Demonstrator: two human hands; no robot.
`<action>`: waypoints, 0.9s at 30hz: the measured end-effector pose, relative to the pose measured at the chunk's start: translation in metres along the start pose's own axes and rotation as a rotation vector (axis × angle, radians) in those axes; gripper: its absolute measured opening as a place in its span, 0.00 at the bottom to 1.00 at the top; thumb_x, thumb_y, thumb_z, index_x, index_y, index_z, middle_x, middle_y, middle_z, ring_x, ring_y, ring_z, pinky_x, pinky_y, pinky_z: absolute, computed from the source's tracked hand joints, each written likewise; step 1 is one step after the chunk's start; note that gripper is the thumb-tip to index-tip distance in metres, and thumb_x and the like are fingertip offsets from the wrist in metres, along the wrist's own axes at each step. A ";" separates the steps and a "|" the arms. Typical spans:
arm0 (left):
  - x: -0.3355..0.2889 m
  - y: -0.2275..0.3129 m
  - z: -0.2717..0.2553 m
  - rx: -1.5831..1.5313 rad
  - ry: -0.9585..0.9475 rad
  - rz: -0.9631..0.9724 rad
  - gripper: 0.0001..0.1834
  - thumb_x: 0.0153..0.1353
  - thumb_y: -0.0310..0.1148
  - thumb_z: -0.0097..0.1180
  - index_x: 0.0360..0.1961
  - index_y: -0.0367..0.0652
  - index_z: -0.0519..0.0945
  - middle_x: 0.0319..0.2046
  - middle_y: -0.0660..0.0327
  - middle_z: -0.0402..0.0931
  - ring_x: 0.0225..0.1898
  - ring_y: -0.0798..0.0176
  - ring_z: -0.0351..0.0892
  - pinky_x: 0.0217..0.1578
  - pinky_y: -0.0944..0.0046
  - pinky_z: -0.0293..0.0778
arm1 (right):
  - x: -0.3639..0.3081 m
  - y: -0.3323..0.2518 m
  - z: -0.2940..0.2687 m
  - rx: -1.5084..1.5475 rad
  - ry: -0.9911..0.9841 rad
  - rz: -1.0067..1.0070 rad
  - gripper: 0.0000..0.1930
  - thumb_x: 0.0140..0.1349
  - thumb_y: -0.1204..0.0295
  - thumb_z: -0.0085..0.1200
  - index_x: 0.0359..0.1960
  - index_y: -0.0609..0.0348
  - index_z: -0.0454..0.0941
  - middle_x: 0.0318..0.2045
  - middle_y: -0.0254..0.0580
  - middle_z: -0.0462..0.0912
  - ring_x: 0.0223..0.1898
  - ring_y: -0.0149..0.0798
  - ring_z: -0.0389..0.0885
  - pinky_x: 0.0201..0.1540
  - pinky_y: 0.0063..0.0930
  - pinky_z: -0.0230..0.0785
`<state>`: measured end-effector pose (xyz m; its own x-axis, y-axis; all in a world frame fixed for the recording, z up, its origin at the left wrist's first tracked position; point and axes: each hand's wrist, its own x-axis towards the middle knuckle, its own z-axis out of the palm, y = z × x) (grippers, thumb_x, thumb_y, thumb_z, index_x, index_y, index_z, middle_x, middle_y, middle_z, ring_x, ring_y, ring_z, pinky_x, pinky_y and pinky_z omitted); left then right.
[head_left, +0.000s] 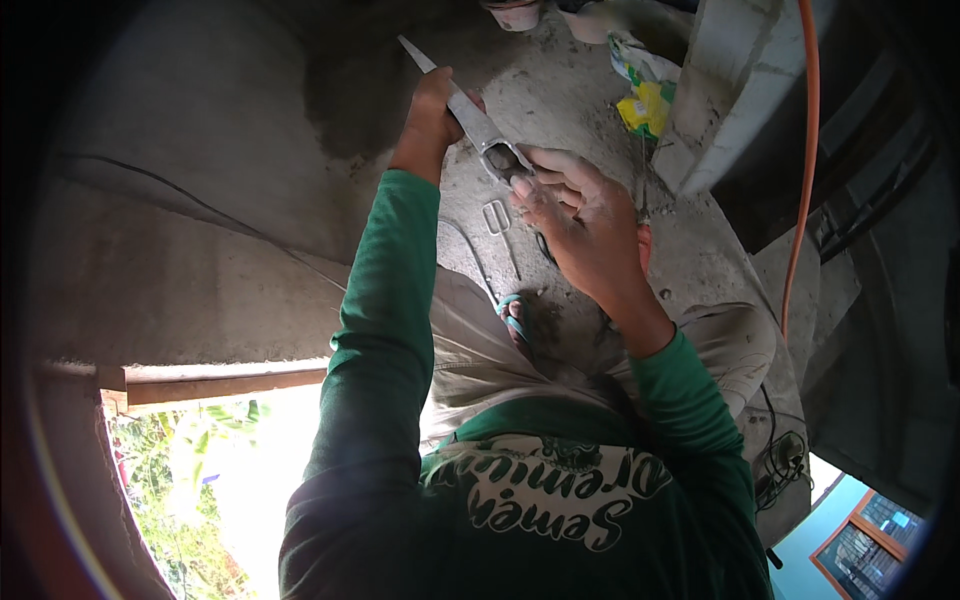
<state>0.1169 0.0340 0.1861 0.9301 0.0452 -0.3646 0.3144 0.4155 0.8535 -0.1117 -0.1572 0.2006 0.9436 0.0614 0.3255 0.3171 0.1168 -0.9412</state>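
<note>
My left hand (pixel 437 105) is closed round the middle of a long, tapered grey tool (pixel 478 122), which looks like a dusty handsaw. Its narrow tip points to the far left, and a loop-shaped handle sits at its wide end. Around that loop, the thumb and fingers of my right hand (pixel 585 215) are closed, with pale dust on the skin. On the concrete floor below the handle lies a thin metal rod with a rectangular loop (pixel 497 218), like a mixing paddle. A red object (pixel 644 245) shows partly behind my right wrist.
A yellow, green and white bag (pixel 648 105) lies at the far right, near pails (pixel 516 14). An orange hose (pixel 808 130) hangs at the right, with tangled black cables (pixel 783 462) lower down. Another black cable (pixel 200 203) crosses at the left. A bright opening (pixel 200 490) lies lower left.
</note>
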 end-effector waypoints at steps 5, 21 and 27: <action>0.000 0.008 0.002 0.073 -0.006 0.088 0.23 0.66 0.43 0.54 0.51 0.40 0.61 0.28 0.49 0.72 0.27 0.49 0.76 0.25 0.48 0.75 | 0.010 0.008 0.005 0.050 0.005 0.024 0.23 0.73 0.68 0.58 0.62 0.75 0.72 0.48 0.54 0.85 0.50 0.42 0.87 0.49 0.30 0.83; 0.053 0.003 -0.050 -0.620 -0.438 -0.068 0.28 0.64 0.51 0.65 0.50 0.43 0.68 0.36 0.58 0.74 0.29 0.64 0.76 0.30 0.64 0.79 | -0.053 0.224 -0.074 -0.273 0.574 0.993 0.26 0.62 0.68 0.64 0.58 0.70 0.72 0.43 0.47 0.85 0.40 0.41 0.86 0.40 0.36 0.76; 0.070 -0.002 -0.060 -0.751 -0.376 -0.167 0.28 0.65 0.48 0.62 0.52 0.40 0.63 0.37 0.54 0.74 0.29 0.64 0.75 0.30 0.65 0.78 | -0.110 0.350 -0.111 0.074 0.924 1.128 0.27 0.61 0.62 0.64 0.59 0.57 0.71 0.53 0.48 0.78 0.52 0.47 0.79 0.52 0.54 0.69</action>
<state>0.1696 0.0913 0.1365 0.9255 -0.3196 -0.2031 0.3676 0.8873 0.2785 -0.0940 -0.2335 -0.1751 0.4162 -0.4893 -0.7664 -0.5961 0.4897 -0.6363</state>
